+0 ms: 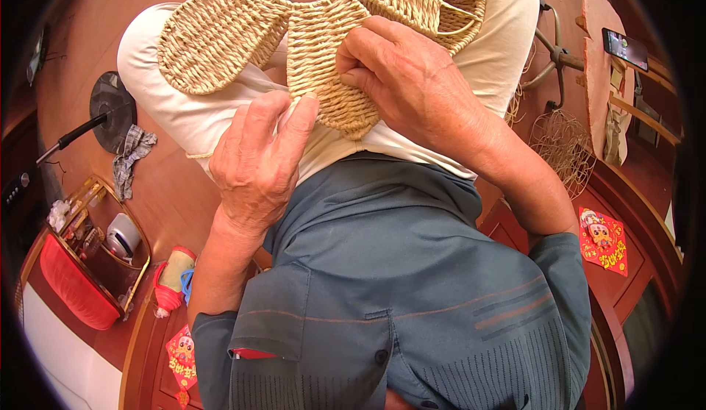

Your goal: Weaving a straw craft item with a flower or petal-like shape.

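Observation:
A flower-shaped piece woven from straw cord [316, 46] lies across my lap, with a round opening at its centre. Several broad petals spread from that ring, and the upper right one shows bare ribs inside its rim. My left hand [257, 152] is pinched at the lower left edge of the petal nearest me, its thumb and fingertips meeting there. Curled at the same petal's right side, my right hand [412, 75] grips the weave. The right fingertips are partly hidden under the hand. This petal's rounded tip points toward my waist.
A stool with a phone [625, 48] on it stands at the right, above loose tangled cord [562, 145]. To the left are a round black base [112, 112], a grey rag [134, 156] and a wooden-framed stand [95, 248] holding items. Red floor surrounds my legs.

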`<act>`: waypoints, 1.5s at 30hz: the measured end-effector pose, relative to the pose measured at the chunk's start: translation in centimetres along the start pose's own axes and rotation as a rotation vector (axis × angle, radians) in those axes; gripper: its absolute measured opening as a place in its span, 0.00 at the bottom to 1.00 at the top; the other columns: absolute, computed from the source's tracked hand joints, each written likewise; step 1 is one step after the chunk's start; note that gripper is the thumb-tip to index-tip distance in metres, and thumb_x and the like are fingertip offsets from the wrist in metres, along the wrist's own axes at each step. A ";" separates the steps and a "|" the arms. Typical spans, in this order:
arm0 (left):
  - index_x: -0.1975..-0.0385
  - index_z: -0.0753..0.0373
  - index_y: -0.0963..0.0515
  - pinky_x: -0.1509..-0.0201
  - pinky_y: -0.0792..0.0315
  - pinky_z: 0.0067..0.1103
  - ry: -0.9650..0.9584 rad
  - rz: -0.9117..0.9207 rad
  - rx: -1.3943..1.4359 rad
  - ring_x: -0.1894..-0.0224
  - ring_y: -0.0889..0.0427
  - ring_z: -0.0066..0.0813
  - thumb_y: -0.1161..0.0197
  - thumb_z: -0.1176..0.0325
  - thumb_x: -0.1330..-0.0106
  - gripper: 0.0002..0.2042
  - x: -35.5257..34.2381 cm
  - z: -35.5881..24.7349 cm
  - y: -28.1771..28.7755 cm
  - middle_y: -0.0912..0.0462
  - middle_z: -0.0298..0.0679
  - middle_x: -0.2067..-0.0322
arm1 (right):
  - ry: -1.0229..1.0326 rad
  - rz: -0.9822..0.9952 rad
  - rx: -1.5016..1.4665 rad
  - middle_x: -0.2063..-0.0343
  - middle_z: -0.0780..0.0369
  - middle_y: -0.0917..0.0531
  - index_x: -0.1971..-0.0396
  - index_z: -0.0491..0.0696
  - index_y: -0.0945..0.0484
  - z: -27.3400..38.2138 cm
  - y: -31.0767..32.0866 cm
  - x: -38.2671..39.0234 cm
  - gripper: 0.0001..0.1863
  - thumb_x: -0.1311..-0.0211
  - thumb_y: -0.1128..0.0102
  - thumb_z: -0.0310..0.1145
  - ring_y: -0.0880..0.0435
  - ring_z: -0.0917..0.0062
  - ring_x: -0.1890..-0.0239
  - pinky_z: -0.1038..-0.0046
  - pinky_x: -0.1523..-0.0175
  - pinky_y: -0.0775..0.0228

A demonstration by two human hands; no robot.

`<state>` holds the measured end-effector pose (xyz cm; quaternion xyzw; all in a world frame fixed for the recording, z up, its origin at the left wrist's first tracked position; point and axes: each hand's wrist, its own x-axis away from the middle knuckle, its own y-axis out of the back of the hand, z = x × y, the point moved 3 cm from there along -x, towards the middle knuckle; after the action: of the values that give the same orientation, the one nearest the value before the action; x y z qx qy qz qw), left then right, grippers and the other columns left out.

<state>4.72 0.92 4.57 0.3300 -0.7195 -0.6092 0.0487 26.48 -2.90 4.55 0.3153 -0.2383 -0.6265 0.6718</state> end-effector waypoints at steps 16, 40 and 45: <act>0.59 0.59 0.19 0.58 0.23 0.29 -0.005 0.181 -0.231 0.60 0.21 0.32 0.34 0.71 0.38 0.09 -2.7 -1.8 0.6 0.24 0.35 0.56 | 0.009 -0.015 0.023 0.62 0.51 0.20 0.59 0.42 0.23 0.3 -0.2 0.1 0.05 0.29 0.40 0.27 0.17 0.52 0.57 0.53 0.50 0.23; 0.44 0.64 0.18 0.45 0.22 0.27 0.567 -0.046 0.521 0.54 0.16 0.28 0.24 0.76 0.33 0.18 -1.6 0.2 -0.6 0.14 0.39 0.58 | -0.017 -0.069 -0.049 0.65 0.53 0.20 0.59 0.43 0.22 0.2 0.2 0.3 0.06 0.30 0.35 0.28 0.17 0.52 0.58 0.53 0.52 0.23; 0.30 0.73 0.28 0.34 0.22 0.27 0.929 0.045 1.379 0.43 0.15 0.27 0.28 0.73 0.27 0.28 -1.1 0.9 -2.3 0.13 0.44 0.46 | -0.019 -0.081 -0.075 0.64 0.55 0.19 0.60 0.44 0.22 0.1 0.3 0.4 0.07 0.32 0.33 0.28 0.16 0.53 0.57 0.55 0.51 0.23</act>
<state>6.09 2.17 2.62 0.4893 -0.8444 0.1677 0.1396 26.67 -3.29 4.79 0.2933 -0.2079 -0.6647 0.6549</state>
